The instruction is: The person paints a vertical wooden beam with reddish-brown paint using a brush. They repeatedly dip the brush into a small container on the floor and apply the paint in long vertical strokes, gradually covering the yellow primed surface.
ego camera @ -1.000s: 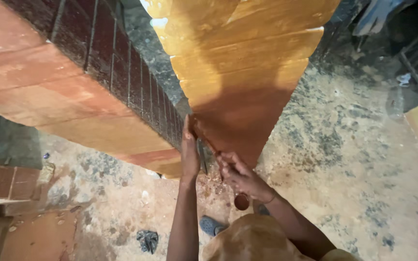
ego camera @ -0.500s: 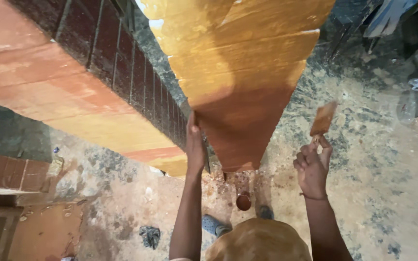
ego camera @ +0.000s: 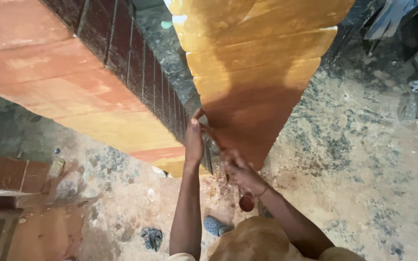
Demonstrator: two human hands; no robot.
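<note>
So the big wooden panel was standing on edge, coated in a glossy orange-brown finish, and from above it tapered down to a narrow end right in front of the person. The left hand was pressed flat against the panel's left edge near that low end, fingers pointing up and resting on it rather than gripping. The right hand sat just beside it on the lower face of the panel, fingers curled; it was too blurred to tell whether it had hold of anything.

Just below the right wrist sat a small round reddish tin on the ground. A blue clog showed near it. Off to the left was another orange-red panel with a dark slatted side, leaning close by. The floor was rough, speckled concrete, with a dark rag lying on it.
</note>
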